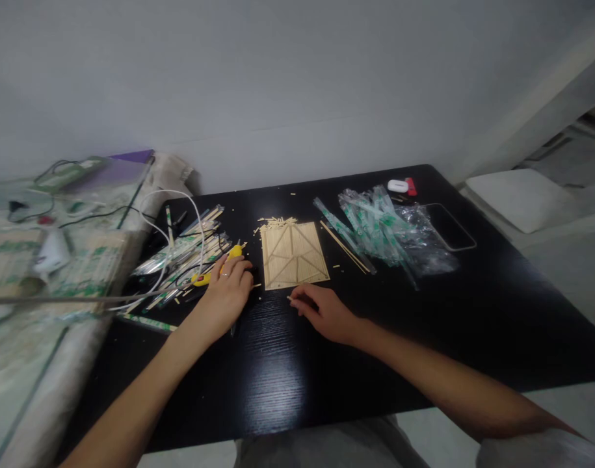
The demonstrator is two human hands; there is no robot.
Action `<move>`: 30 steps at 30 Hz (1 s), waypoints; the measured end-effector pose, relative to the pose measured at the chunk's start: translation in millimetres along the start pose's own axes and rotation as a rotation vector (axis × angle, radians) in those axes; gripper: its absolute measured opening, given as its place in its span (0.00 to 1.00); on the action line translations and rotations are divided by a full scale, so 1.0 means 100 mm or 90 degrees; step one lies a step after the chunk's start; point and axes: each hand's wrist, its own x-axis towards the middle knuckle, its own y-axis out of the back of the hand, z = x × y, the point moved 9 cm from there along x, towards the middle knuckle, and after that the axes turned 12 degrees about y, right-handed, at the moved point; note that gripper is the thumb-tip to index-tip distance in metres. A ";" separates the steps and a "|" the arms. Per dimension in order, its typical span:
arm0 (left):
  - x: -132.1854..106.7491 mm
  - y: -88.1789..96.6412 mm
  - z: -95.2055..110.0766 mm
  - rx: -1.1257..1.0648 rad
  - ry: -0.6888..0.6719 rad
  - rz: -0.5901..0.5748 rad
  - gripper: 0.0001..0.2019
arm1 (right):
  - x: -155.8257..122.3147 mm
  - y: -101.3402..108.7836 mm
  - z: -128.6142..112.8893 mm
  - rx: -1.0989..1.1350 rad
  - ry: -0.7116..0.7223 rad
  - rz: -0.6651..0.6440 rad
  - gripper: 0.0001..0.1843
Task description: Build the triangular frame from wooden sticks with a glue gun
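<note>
My left hand (229,281) is palm down beside a yellow glue gun (202,279), its outer fingers against the gun. The fingers are bent and slightly apart; its thumb is hidden. A short wooden stick piece (256,285) shows by the fingertips. My right hand (321,311), thumb and index finger pinched, has a small stick piece (290,298) just in front of the panel. The flat panel of light wooden sticks (304,237) lies between and beyond my hands. Strips form a peaked, branching pattern on it.
Cut stick bits (277,222) are heaped at the panel's far edge. Wrapped chopsticks (180,260) and a white cable (199,214) lie left. Plastic wrappers (380,224), a phone (450,227) and a white case (397,186) are to the right on the black table (424,344).
</note>
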 end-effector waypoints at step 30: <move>-0.25 0.09 0.18 -0.416 0.021 0.013 0.09 | -0.01 0.02 -0.03 -0.046 0.043 0.011 0.09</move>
